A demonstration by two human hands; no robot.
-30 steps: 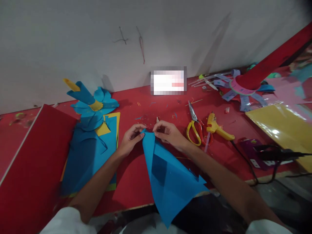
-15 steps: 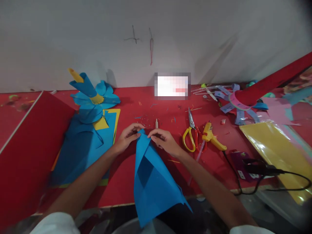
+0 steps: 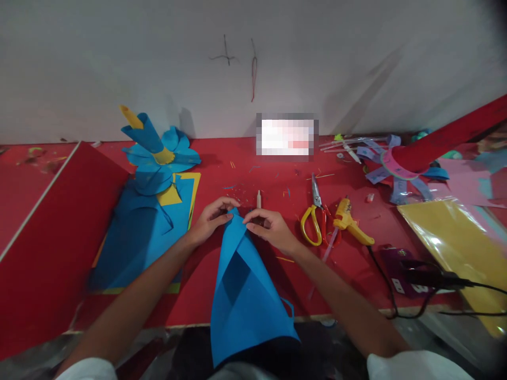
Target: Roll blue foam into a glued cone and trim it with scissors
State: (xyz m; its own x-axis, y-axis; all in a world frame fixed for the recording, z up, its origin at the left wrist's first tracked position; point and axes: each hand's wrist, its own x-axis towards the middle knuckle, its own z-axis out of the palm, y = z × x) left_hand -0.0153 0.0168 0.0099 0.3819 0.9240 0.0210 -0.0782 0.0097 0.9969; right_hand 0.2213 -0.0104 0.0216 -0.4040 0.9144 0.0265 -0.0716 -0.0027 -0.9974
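The red table (image 3: 245,274) carries everything, with a big red board (image 3: 47,248) leaning at the left and a yellow sheet (image 3: 455,243) at the right. In the middle lies the blue paper cone (image 3: 245,285), its wide mouth hanging over the near edge and its tip pointing to the wall. The left hand (image 3: 208,221) and the right hand (image 3: 269,228) both pinch this tip, fingers closed on the overlapping edges. The paper looks light, thin and springy, so it probably unrolls if released; the tip and the seam seem the best places to hold, gently, because it creases easily. Beside the right hand lie yellow scissors (image 3: 312,224) and a glue gun (image 3: 350,221).
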